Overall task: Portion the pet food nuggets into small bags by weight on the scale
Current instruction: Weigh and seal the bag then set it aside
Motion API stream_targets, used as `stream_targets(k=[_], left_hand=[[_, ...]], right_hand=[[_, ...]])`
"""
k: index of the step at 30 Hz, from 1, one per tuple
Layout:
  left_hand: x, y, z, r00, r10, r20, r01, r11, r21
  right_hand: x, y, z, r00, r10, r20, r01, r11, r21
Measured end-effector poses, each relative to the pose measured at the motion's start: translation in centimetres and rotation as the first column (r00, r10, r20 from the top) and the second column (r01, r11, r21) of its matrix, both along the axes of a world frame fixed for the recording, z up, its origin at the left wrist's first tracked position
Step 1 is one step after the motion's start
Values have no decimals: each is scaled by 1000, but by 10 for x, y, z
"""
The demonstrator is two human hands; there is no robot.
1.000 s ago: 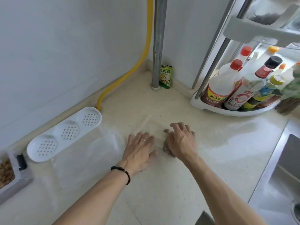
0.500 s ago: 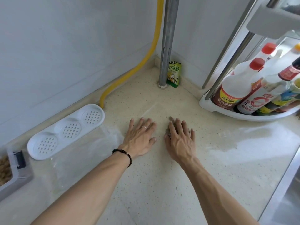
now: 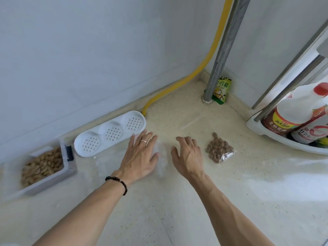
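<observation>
A small clear bag of brown nuggets (image 3: 219, 149) lies flat on the speckled counter (image 3: 186, 201), just right of my right hand (image 3: 188, 155). That hand hovers with fingers spread and holds nothing. My left hand (image 3: 140, 157), with a ring and a bead bracelet, rests palm down, fingers apart, on a pile of clear empty bags (image 3: 159, 162). A grey tub of tan nuggets (image 3: 42, 167) stands at the far left. No scale is in view.
A white perforated three-well tray (image 3: 110, 133) lies along the back wall beside a yellow hose (image 3: 204, 63). A metal pipe (image 3: 223, 50) and a green packet (image 3: 221, 90) stand in the corner. A white rack with sauce bottles (image 3: 292, 112) fills the right.
Both hands have moved left off the filled nugget bag, which now lies uncovered. My left hand has shifted onto the clear bags. The view has swung left, showing the nugget tub.
</observation>
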State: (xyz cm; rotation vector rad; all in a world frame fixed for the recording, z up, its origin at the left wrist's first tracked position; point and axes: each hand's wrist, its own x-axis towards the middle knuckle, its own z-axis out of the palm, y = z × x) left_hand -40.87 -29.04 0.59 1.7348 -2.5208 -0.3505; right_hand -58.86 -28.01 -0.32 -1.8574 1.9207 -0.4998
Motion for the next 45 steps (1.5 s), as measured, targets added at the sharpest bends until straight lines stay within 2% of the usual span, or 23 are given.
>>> stream_targets(k=[3,5,7,12,16,18,20,23,26,29,32,35,39,42,45], left_hand=[[41,13,4,991,55,119,-75,982,174],[58,20,1,978,60,201,-101,974,203],[68,26,-4,966,59,250,-105,979,173],[69,35,-6,974,112,196,-122,992,39],[69,37,2,968,164,188,-159,986,-38],[72,38,10,964,198,176,-190,980,-61],[77,41,20,962,246,114,-240,969,-64],[87,44,39,905,386,-180,-381,922,66],[109,54,68,792,453,-408,-416,891,182],[146,77,96,758,440,-482,-409,896,174],[198,111,108,769,420,-482,-389,906,169],[258,154,109,750,439,-495,-365,898,244],[338,209,94,764,507,-399,-385,855,347],[387,244,76,784,543,-300,-430,824,368],[412,269,57,778,581,-238,-492,799,345]], right_hand=[[38,2,0,994,102,-35,-99,993,71],[52,5,-3,983,158,-97,-140,975,170],[58,7,-7,979,170,-116,-145,969,199],[57,2,-10,992,112,66,-112,994,0],[53,-5,4,989,71,132,-64,996,-64],[55,-5,12,973,49,227,-30,996,-88],[59,-5,29,923,6,385,-5,1000,-4],[66,3,60,812,-17,583,-53,993,104],[86,20,91,752,-12,659,-62,994,89],[116,43,112,715,-37,698,-54,993,108],[157,74,121,715,-75,695,-45,987,153],[207,112,117,700,-111,706,-58,976,211],[277,161,94,685,-151,713,-115,944,310],[321,192,72,719,-169,675,-132,919,371],[348,213,54,792,-177,584,-110,900,422]])
